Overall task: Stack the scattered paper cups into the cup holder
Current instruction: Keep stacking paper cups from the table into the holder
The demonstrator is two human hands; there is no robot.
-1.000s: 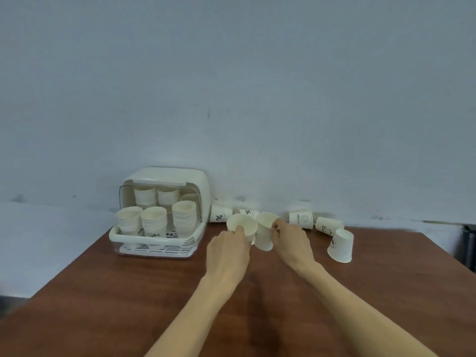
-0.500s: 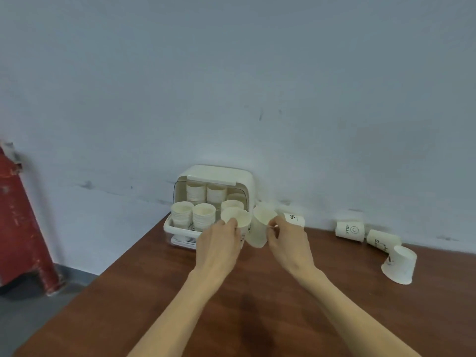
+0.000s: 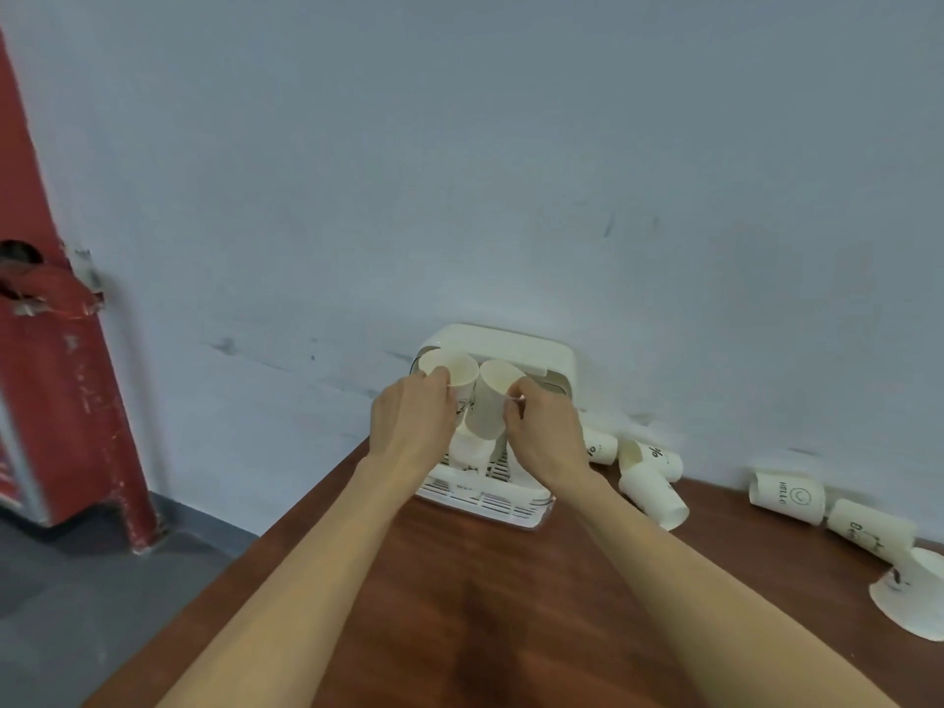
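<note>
Two paper cups sit in our grip above the white cup holder [image 3: 557, 362] (against the wall): our left hand [image 3: 411, 424] pinches one cup [image 3: 454, 373], our right hand [image 3: 544, 434] the other cup [image 3: 490, 401]. More loose cups [image 3: 654, 490] lie on the wooden table [image 3: 485, 605] just right.

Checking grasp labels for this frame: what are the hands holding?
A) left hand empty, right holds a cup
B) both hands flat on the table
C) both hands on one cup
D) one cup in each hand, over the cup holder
D: the left hand grips a cup at its rim and the right hand grips a second cup, both raised over the cup holder.
</note>
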